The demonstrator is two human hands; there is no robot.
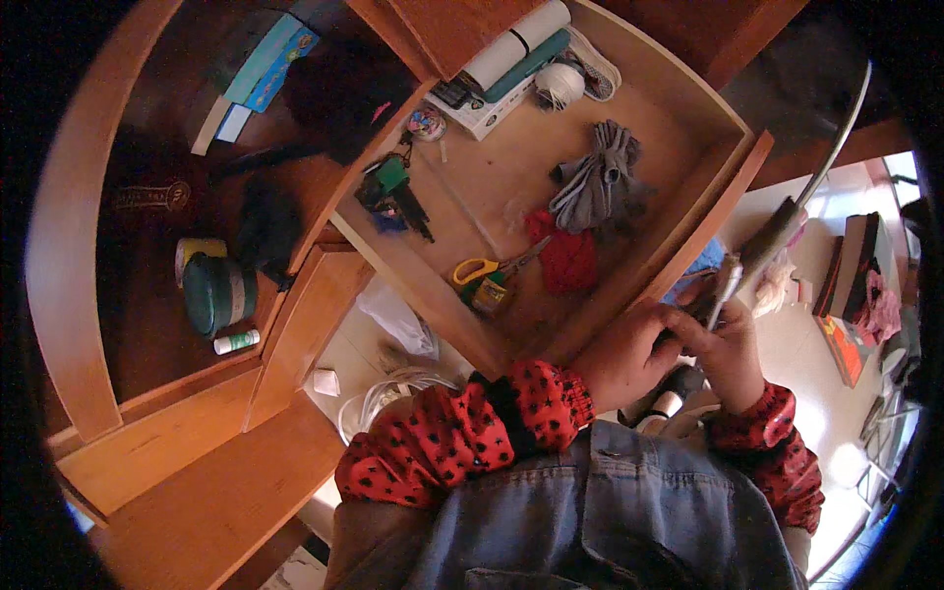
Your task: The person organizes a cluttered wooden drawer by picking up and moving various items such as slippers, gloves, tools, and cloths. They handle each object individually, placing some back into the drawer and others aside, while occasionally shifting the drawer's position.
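My left hand (638,354) and my right hand (730,354) meet beyond the open drawer's front edge, to the right of the drawer. Between them is a slim metallic object (726,289), held in my right hand; its kind is unclear. The fingers of my left hand are bent close against it, and their grip is partly hidden. A long dark and pale strip (782,236) rises from the hands towards the upper right. In the wooden drawer (501,166) lie a bundle of grey cloth (601,177), red cloth (566,254) and yellow-handled scissors (474,271).
The drawer also holds a white string ball (559,85), a rolled white sheet (516,44) and a shoe (594,66). On the left shelf are a dark green round case (214,293) and a small white tube (237,342). Coiled cable (383,391) lies below.
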